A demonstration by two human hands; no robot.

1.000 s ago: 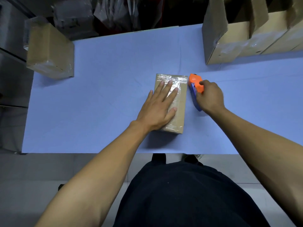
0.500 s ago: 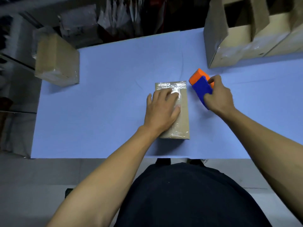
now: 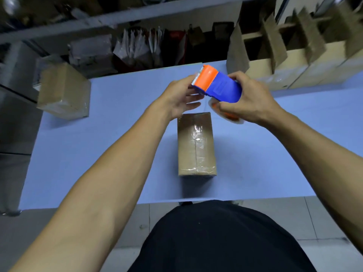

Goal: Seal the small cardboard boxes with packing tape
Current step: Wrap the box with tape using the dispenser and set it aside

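The box (image 3: pixel 196 144) lies on the blue worktop (image 3: pixel 98 154) at the centre of the frame, its long axis running up and down the picture, with glossy tape already along its top seam and across its near end. Both hands are raised above its far end, just up-frame of it. The right hand (image 3: pixel 249 99) grips the blue-and-orange dispenser (image 3: pixel 218 84), fingers curled round the body and the tape roll beneath; the toothed orange end points to the upper left. The left hand (image 3: pixel 180 95) meets that end, its fingers half curled there, probably picking at the loose tape, though blur hides any pinch. So the box sits directly below the fingers, nearer the viewer, and the left hand looks slightly nearer its far edge. A second box (image 3: pixel 62 91) stands well apart at the upper left
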